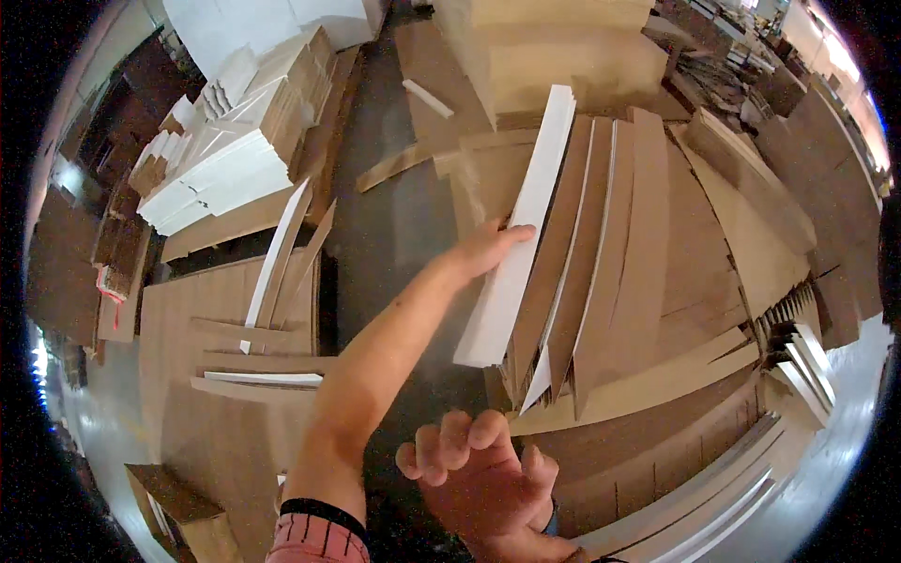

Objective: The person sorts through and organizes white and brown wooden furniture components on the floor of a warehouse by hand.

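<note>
A long white bundle of flat cardboard strips (535, 188) stretches from the middle of the view toward the far side. My left hand (493, 246) grips its left edge about halfway along, with the thumb over the white top. Close to me, my right hand (483, 483) is raised with its palm toward me, fingers loosely bent and apart, holding nothing. Right beside the white bundle lie several long brown cardboard strips (601, 244), some with white edges. Part of the white bundle lies behind my left fingers, so their tips are hidden.
At the left, a brown cardboard sheet (225, 310) carries loose strips. Behind it stands a stack of folded white cartons (225, 178). A tall tan cardboard stack (572, 56) rises at the back. More brown sheets (751, 178) and white-edged strips (807, 371) lie at the right.
</note>
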